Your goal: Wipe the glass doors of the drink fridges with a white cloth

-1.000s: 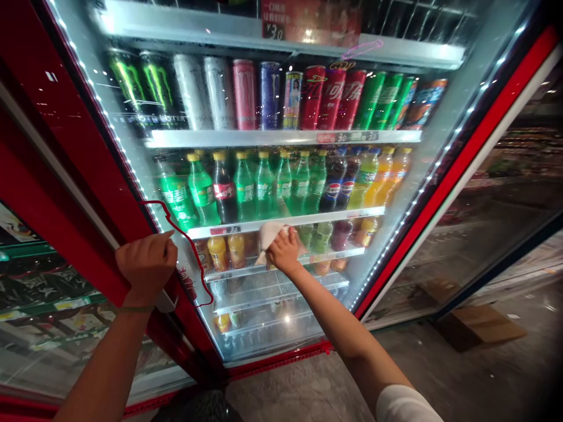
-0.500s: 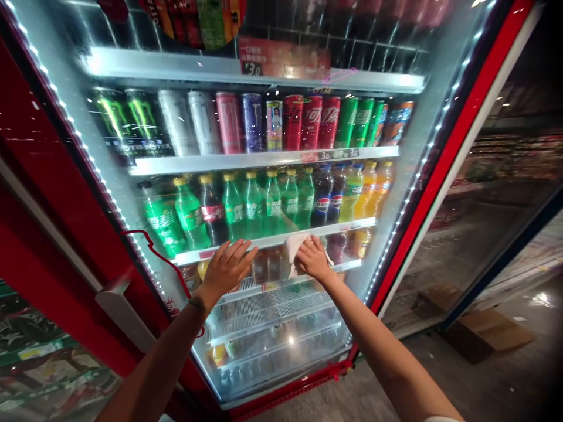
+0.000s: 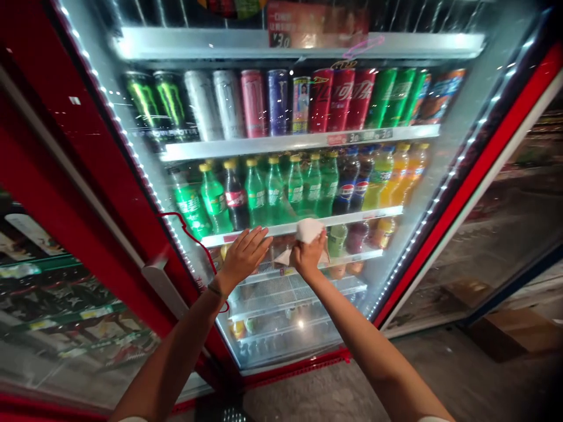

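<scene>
Before me stands a drinks fridge with a glass door [image 3: 285,308] in a red frame. My right hand [image 3: 308,258] grips a white cloth [image 3: 309,230] at the door, in front of the lower bottle shelf; part of the cloth bulges above the fingers and a corner hangs at the side. To its left, my left hand [image 3: 246,258] is spread flat at the glass with nothing in it. Behind the glass, green soda bottles [image 3: 273,184] stand on one shelf and drink cans [image 3: 253,105] on the shelf above.
A grey door handle [image 3: 165,287] sits on the red frame, left of my left forearm. A red line [image 3: 197,240] runs down the door's left side. At the right, a cardboard box [image 3: 505,334] lies on the floor. Another glass-fronted cooler [image 3: 74,328] is at the left.
The view has shifted, so the fridge sits further right and higher. My right hand has turned and bunched the cloth, coming nearer my left hand, which stays spread.
</scene>
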The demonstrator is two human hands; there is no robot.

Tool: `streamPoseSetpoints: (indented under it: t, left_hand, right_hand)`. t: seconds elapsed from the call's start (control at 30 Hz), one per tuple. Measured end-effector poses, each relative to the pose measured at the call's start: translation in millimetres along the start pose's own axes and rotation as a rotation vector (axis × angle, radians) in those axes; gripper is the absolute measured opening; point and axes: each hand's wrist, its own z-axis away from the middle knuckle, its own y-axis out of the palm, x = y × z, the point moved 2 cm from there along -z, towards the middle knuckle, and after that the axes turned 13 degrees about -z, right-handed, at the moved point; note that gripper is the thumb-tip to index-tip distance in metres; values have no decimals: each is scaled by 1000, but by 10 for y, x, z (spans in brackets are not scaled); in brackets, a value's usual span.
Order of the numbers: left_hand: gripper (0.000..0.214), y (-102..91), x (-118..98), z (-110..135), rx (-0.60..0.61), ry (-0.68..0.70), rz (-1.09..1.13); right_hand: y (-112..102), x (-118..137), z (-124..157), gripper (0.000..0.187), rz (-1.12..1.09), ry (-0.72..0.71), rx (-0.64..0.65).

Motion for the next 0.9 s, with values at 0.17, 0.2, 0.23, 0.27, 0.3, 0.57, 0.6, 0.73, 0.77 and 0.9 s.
streamPoseSetpoints:
  t: [0.17,0.2,0.23,0.27,0.3,0.57,0.6,0.73,0.77,0.9]
  left_hand:
    - [46,-322,402,406,33,-145,-124]
    - [45,-392,495,492,27,-181,-159]
    - [43,-456,582,568,22,-208,-191]
    - [41,-510,658,632,25,-227,-213]
    - [39,-555,721,679,34,-234,-222]
    - [40,-667,878,713,130,-202,-75]
    - [43,-668,880,719,132,-193,-56]
    - [44,-655,892,753,64,-150,-12]
    - [43,-646,891,753,50,-144,-1]
    - [41,-586,815,686,12,-131,26]
  right_hand:
    - [141,322,-130,27,-26,-180,72]
    - [166,364,-164,28,15,-83,-30]
    - [203,424,-189,28,56,0,-128]
    - [257,506,-206,27,80,32,-183]
    - [329,607,-219,26,80,-2,-174]
    - [728,1139,-283,29,130,12,-140]
    - [751,1159,-289,29,175,67,-172]
    - [792,1169,-297,29,141,-173,60]
    - [755,1124,-294,31,143,-163,60]
    - [523,851,-242,40,271,212,-202]
